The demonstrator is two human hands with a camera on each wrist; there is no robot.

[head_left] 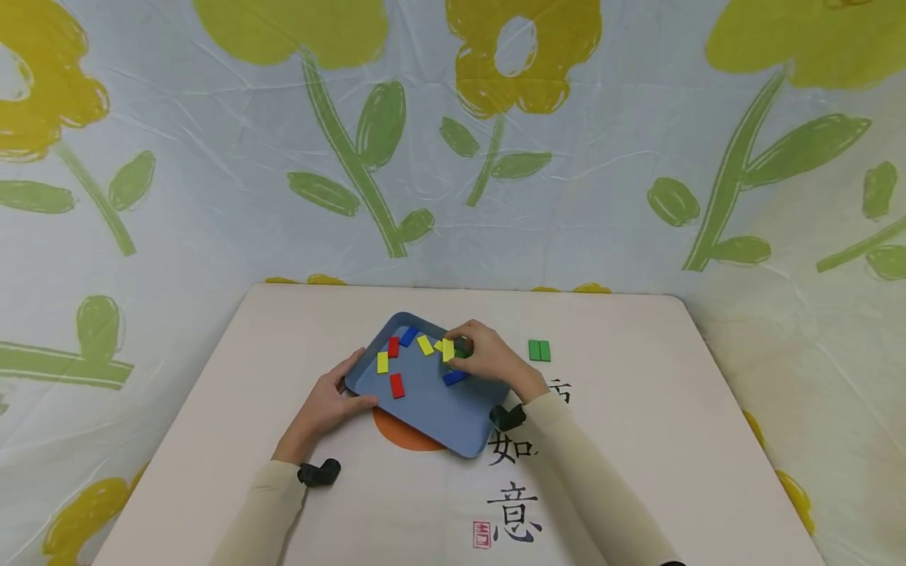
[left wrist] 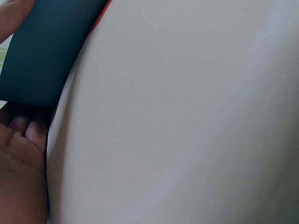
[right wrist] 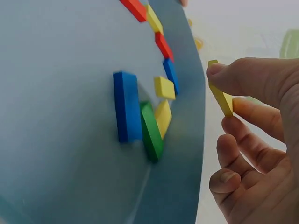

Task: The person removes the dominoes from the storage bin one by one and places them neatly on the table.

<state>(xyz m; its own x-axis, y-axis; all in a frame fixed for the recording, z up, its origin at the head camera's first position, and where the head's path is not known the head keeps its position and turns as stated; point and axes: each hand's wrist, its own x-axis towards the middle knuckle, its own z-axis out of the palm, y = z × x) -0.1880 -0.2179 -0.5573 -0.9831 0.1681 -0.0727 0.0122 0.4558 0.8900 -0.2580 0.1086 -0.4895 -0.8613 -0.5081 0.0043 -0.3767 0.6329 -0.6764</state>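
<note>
My left hand [head_left: 327, 405] holds the blue-grey tray [head_left: 439, 424] at its left corner. In the left wrist view a thumb [left wrist: 11, 18] is at one side of the tray, with curled fingers [left wrist: 35, 133] at the other. Between thumb and fingertips, my right hand [head_left: 488, 354] pinches a yellow block [right wrist: 221, 95], raised near the tray's far right side. Under that hand lie a blue block [right wrist: 127, 106], a green block [right wrist: 152, 133] and two yellow blocks, one [right wrist: 164, 87] nearer the far wall.
Red blocks [head_left: 397, 385], a yellow block [head_left: 382, 362] and a blue block [head_left: 408, 336] lie toward the tray's left end. Two green blocks [head_left: 539, 350] sit side by side on the table right of the tray. Black characters [head_left: 515, 511] and an orange disc [head_left: 403, 432] mark the tabletop.
</note>
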